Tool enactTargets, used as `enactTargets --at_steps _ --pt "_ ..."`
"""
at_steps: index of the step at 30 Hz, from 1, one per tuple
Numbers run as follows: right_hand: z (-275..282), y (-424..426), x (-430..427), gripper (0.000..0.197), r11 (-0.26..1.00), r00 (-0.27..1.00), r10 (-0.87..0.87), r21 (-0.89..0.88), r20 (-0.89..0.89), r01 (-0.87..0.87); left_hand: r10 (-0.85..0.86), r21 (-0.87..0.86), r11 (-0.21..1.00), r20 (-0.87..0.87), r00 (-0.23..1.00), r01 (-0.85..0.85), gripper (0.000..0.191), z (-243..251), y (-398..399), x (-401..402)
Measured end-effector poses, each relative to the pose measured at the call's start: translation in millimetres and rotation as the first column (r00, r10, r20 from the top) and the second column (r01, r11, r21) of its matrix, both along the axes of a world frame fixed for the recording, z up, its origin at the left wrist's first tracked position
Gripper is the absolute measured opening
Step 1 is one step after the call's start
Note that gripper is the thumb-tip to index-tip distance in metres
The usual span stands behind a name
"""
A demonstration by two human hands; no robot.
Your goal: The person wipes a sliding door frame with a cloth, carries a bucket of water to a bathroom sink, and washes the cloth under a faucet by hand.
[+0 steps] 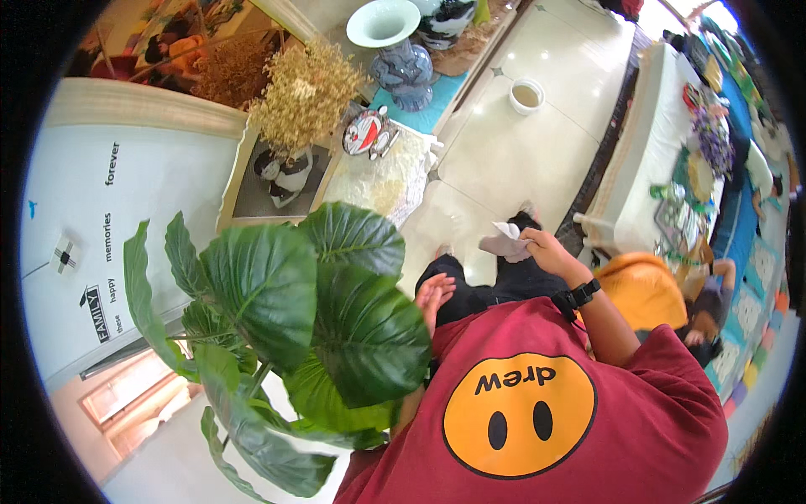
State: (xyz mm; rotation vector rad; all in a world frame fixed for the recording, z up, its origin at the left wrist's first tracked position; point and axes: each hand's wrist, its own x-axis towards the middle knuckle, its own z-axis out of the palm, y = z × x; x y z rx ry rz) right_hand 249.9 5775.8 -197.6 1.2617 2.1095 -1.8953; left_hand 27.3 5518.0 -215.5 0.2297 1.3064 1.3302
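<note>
My right hand [549, 253], below a dark wristband, pinches a crumpled white tissue or cloth [507, 242] in front of my dark trousers. My left hand [434, 296] appears beside a large potted-type plant with broad green leaves [371, 334]; nothing shows in its slightly spread fingers. Foliage hides much of my left forearm. The leaf edges come right up to that arm and to my red T-shirt [630, 428]. Any pot under the plant is out of sight.
A white tub of brownish liquid [526, 96] stands on the tiled floor. Dried flowers [308, 94], a tall vase [403, 69] and a cartoon-cat figure [365, 133] top a cabinet on the left. At right are a covered table [636, 170], an orange chair [648, 290] and a person [708, 315].
</note>
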Motion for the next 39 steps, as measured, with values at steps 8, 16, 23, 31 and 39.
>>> enactTargets --at_steps 8,16,23,31,39 --pt "-100 216 46 0.022 0.979 0.978 -0.194 0.05 -0.072 0.198 0.344 -0.239 0.903 -0.095 0.934 -0.356 0.041 19 140 82" --pt "-155 430 48 0.027 0.87 0.884 -0.465 -0.156 0.052 0.467 0.009 -0.234 0.97 -0.26 0.966 -0.072 0.028 -15 359 59" --pt "-208 561 44 0.031 0.912 0.898 -0.404 0.002 0.177 0.41 -0.352 -0.281 0.923 -0.351 0.868 0.261 0.032 -96 558 30" --pt "-152 619 7 0.021 0.807 0.952 -0.296 -0.553 -0.076 0.207 -0.406 -0.276 0.906 -0.358 0.841 0.32 0.082 -127 723 28" --pt "-153 645 1 0.022 0.719 0.983 -0.165 -0.693 -0.082 0.063 -0.326 -0.26 0.911 0.018 0.945 0.319 0.036 -132 752 56"
